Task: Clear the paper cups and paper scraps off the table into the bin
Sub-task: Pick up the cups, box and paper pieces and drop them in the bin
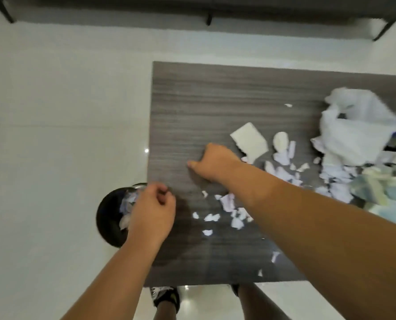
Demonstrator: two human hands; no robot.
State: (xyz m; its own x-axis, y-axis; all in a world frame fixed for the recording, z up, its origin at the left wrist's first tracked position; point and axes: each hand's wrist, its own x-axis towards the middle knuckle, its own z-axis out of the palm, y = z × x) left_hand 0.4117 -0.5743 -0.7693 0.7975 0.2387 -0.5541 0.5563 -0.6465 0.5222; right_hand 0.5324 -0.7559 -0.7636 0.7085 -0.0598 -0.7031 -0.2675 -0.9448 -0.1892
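Beside the table (192, 93), left hand (152, 211) half hides bin (107, 218).

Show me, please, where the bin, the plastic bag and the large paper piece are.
bin (110, 218): head view, black inner wall.
plastic bag (354, 135): head view, crumpled middle.
large paper piece (250, 139): head view, flat centre.

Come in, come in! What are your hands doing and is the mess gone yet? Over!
Left hand curled at table edge above bin. Right hand fisted on table. Paper scraps remain. Nothing blocking. Over.
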